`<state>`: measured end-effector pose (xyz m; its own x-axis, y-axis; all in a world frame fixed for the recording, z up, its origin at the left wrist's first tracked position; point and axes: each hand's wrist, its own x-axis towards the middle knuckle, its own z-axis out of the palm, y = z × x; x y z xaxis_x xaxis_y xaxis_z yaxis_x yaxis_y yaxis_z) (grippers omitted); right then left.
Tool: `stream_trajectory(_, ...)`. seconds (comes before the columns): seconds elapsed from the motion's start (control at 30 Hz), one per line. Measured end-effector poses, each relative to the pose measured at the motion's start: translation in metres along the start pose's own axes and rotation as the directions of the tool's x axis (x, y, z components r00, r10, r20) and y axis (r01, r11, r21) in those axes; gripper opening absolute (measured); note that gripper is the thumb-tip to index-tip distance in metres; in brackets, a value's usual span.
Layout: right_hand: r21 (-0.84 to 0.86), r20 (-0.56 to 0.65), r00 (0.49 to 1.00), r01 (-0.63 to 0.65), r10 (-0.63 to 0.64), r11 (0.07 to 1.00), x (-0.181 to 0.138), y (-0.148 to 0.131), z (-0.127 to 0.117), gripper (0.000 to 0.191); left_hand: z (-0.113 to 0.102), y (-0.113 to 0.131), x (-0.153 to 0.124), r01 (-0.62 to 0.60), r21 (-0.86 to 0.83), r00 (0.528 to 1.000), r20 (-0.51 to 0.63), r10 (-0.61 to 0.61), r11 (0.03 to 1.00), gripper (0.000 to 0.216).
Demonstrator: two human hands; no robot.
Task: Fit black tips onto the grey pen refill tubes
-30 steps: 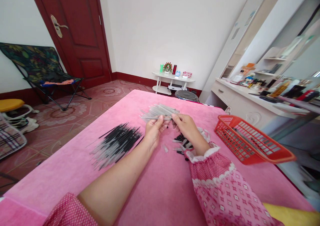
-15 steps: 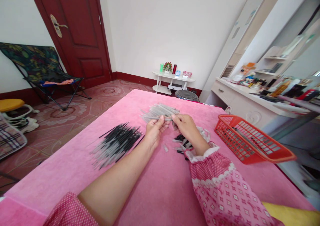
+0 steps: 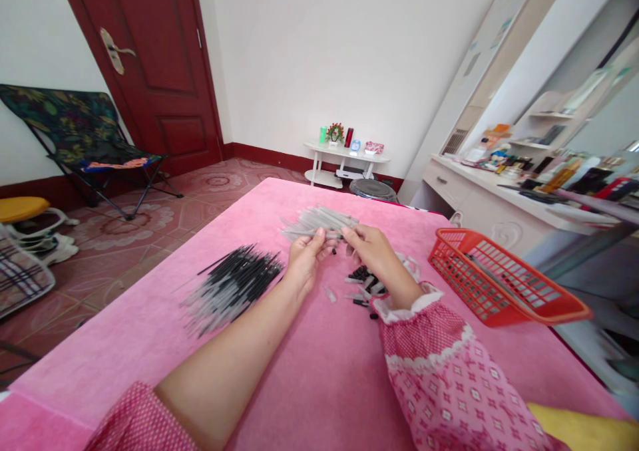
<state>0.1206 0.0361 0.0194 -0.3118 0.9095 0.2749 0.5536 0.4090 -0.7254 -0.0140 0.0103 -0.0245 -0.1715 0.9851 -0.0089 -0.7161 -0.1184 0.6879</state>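
Note:
My left hand is closed, thumb and fingers pinching a slim translucent pen barrel. At its right end my right hand pinches too, with the fingertips partly hidden. Just beyond both hands lies a pile of clear pen barrels. Left of my left forearm is a bundle of thin pen refills, black at one end and whitish at the other. Small black and clear pen parts, perhaps caps and plugs, are heaped under and beside my right wrist. One small clear piece lies alone between my arms.
A red plastic basket with long thin items inside stands on the right of the pink-covered table. Yellow cloth lies at the near right. Past the table are a folding chair, a low white stand and a cluttered dresser.
My right hand has shifted very slightly, and both hands still pinch at the same spot over the barrels. A small black piece now shows beside my left fingertips. The piles look unchanged.

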Motion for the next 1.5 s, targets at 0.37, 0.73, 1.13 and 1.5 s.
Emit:
stream_trajectory(0.37,0.155,0.135,0.987,-0.111,0.090,0.982,-0.003,-0.008,0.007,0.037,-0.001,0.009,0.001,-0.035,0.027,0.999,-0.004,0.036,0.999,0.021)
stream_trajectory(0.73,-0.503,0.411,0.910,0.182,0.048,0.845,-0.034,-0.039,0.024,0.020,-0.008,0.014,0.004,-0.065,0.071,0.994,0.091,0.059,0.995,0.038)
stream_trajectory(1.13,-0.239,-0.010,1.000,0.007,-0.010,0.971,0.003,0.024,-0.023,0.017,-0.003,0.009,-0.002,-0.084,0.443,0.993,0.107,0.040,0.893,0.032)
stream_trajectory(1.5,0.439,-0.180,0.949,-0.157,0.257,0.885,0.003,0.032,-0.045,0.029,0.006,0.003,-0.013,-0.045,0.609,0.977,0.192,-0.093,0.792,0.024)
